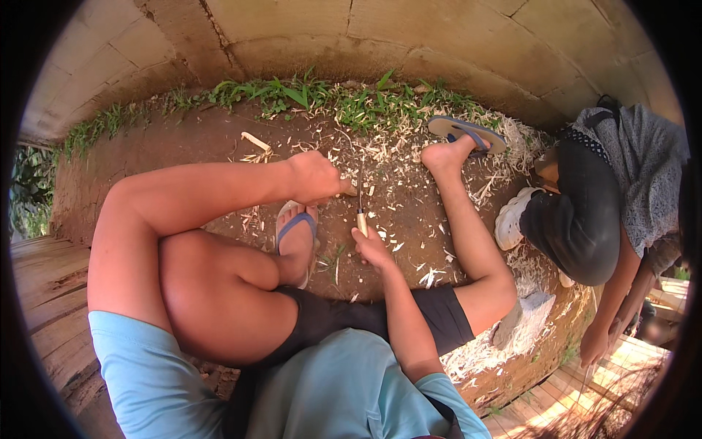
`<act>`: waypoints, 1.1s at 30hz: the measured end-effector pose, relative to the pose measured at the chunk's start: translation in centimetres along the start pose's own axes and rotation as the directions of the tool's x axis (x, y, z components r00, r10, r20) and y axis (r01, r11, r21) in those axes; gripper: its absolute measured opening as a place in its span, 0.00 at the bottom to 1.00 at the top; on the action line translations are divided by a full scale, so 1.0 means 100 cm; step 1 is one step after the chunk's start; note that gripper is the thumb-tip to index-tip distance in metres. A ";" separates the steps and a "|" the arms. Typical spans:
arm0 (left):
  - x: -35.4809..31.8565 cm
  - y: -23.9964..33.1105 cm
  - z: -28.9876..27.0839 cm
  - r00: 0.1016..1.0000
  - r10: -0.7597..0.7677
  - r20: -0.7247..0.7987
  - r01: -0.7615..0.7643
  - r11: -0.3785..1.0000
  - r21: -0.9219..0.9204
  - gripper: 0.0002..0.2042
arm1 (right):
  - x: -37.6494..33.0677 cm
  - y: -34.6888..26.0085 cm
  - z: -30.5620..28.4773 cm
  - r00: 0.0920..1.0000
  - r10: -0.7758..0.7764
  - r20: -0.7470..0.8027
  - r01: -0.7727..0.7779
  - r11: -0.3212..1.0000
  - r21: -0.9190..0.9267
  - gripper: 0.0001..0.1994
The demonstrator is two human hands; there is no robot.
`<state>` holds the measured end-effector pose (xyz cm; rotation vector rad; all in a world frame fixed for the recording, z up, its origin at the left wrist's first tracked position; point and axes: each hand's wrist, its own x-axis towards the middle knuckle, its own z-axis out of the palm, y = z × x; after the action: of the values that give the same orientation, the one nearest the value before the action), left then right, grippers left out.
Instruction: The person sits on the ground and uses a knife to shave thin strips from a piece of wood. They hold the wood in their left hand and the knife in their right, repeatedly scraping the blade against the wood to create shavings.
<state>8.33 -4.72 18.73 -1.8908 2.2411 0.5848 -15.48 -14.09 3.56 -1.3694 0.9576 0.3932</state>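
My left hand (314, 177) is closed in a fist above the ground, ahead of my left knee. A short stub of pale wood (348, 188) pokes out from its right side. My right hand (373, 247) grips the light handle of a knife (361, 222). The knife's thin dark blade points away from me, passing beside the tip of the wood; whether the two touch I cannot tell. My fingers hide most of the wood.
Pale wood shavings (398, 157) litter the bare earth, with a larger offcut (256, 142) at the far left. Grass (292, 94) edges a block wall (307, 36). My sandalled feet flank the work. A person in dark trousers (574, 212) sits at right. Planks (47, 293) lie at left.
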 end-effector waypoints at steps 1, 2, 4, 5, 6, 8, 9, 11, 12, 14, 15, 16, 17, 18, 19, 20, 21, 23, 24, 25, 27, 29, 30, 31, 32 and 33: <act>-0.004 0.000 -0.006 0.999 -0.021 0.034 0.023 0.998 -0.054 0.14 | -0.012 -0.015 0.001 0.993 0.091 0.074 -0.102 0.981 0.163 0.15; -0.003 0.000 -0.010 0.997 -0.031 0.067 0.038 0.994 -0.105 0.15 | -0.017 -0.019 -0.003 0.991 0.091 0.099 -0.114 0.959 0.258 0.15; 0.001 -0.004 -0.003 0.998 -0.049 0.049 0.055 0.991 -0.126 0.15 | -0.026 -0.027 -0.013 0.986 0.081 0.144 -0.137 0.888 0.438 0.16; 0.001 -0.008 0.001 0.997 -0.071 0.039 0.076 0.987 -0.140 0.15 | -0.043 -0.052 -0.008 0.999 0.047 -0.022 -0.041 0.972 0.230 0.16; -0.002 -0.010 0.006 0.995 -0.100 0.022 0.102 0.984 -0.144 0.15 | -0.068 -0.080 -0.004 0.986 -0.136 -0.092 0.154 0.964 0.217 0.16; -0.003 -0.006 0.019 0.991 -0.131 0.006 0.131 0.978 -0.163 0.15 | -0.124 -0.126 -0.001 0.859 -0.457 -0.229 0.498 0.849 0.175 0.16; -0.003 -0.002 0.020 0.988 -0.148 0.044 0.154 0.970 -0.186 0.15 | -0.146 -0.139 -0.004 0.710 -0.646 -0.281 0.698 0.699 0.157 0.16; 0.000 -0.002 0.005 0.978 -0.182 0.097 0.198 0.961 -0.194 0.15 | -0.154 -0.150 -0.008 0.279 -0.868 -0.410 0.955 0.295 0.026 0.16; 0.001 -0.001 0.002 0.980 -0.180 0.087 0.194 0.961 -0.196 0.15 | -0.145 -0.149 -0.006 0.045 -0.887 -0.459 0.993 0.091 -0.078 0.16; -0.003 0.000 0.002 0.977 -0.204 0.066 0.213 0.957 -0.199 0.14 | -0.117 -0.130 0.012 -0.046 -0.862 -0.505 0.990 0.027 -0.137 0.15; -0.001 0.000 -0.001 0.973 -0.226 0.048 0.231 0.944 -0.237 0.15 | -0.096 -0.102 0.014 0.249 -0.843 -0.477 0.930 0.346 -0.125 0.14; 0.000 -0.002 0.004 0.973 -0.229 0.038 0.231 0.935 -0.270 0.15 | -0.072 -0.073 0.018 0.525 -0.749 -0.405 0.767 0.622 -0.155 0.14; 0.006 -0.006 0.007 0.974 -0.225 0.024 0.222 0.928 -0.299 0.15 | -0.047 -0.036 0.012 0.803 -0.501 -0.322 0.484 0.864 -0.137 0.14; 0.010 -0.009 0.009 0.975 -0.223 0.011 0.214 0.922 -0.323 0.15 | -0.021 0.003 0.006 0.964 -0.180 -0.194 0.136 0.966 -0.221 0.15; 0.009 -0.008 0.012 0.968 -0.250 0.022 0.242 0.905 -0.350 0.14 | -0.019 0.009 0.006 0.992 -0.046 -0.115 0.021 0.978 -0.205 0.15; 0.006 -0.010 0.014 0.965 -0.261 0.028 0.252 0.892 -0.376 0.14 | -0.013 0.013 0.004 0.996 0.082 -0.032 -0.087 0.973 -0.215 0.15; 0.004 -0.013 0.015 0.963 -0.268 0.033 0.259 0.880 -0.399 0.14 | -0.007 0.014 -0.002 0.998 0.062 -0.024 -0.066 0.974 -0.215 0.16; -0.002 -0.019 0.030 0.962 -0.274 0.014 0.249 0.852 -0.460 0.13 | -0.015 -0.010 0.000 0.996 -0.033 -0.078 0.020 0.987 -0.160 0.17; 0.003 -0.020 0.034 0.960 -0.281 0.006 0.250 0.844 -0.474 0.14 | -0.023 -0.022 -0.002 0.990 -0.079 -0.118 0.063 0.989 -0.130 0.17; 0.008 -0.018 0.033 0.959 -0.285 -0.001 0.249 0.838 -0.485 0.14 | -0.025 -0.022 -0.009 0.958 -0.187 -0.219 0.147 0.971 -0.188 0.17; 0.006 -0.017 0.032 0.926 -0.378 0.025 0.350 0.828 -0.439 0.18 | -0.053 -0.053 -0.018 0.938 -0.256 -0.235 0.242 0.966 -0.091 0.16; -0.003 -0.011 0.011 0.873 -0.439 0.213 0.487 0.795 -0.362 0.19 | -0.097 -0.098 -0.031 0.903 -0.365 -0.225 0.394 0.914 0.099 0.16; -0.005 -0.009 0.001 0.841 -0.453 0.296 0.534 0.784 -0.316 0.20 | -0.119 -0.119 -0.037 0.848 -0.467 -0.253 0.513 0.843 0.164 0.17; -0.007 -0.009 0.001 0.820 -0.473 0.323 0.564 0.765 -0.312 0.21 | -0.139 -0.136 -0.044 0.760 -0.579 -0.297 0.642 0.740 0.200 0.18; -0.008 -0.010 0.005 0.808 -0.477 0.346 0.574 0.768 -0.282 0.22 | -0.150 -0.147 -0.047 0.622 -0.698 -0.355 0.780 0.591 0.205 0.20; -0.010 -0.012 0.007 0.796 -0.484 0.365 0.584 0.771 -0.252 0.22 | -0.157 -0.158 -0.045 0.464 -0.758 -0.459 0.878 0.462 0.126 0.19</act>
<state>9.60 -3.68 18.20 -2.3019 1.3710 1.1171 -14.54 -17.16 26.07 -1.4154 0.4547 -0.7939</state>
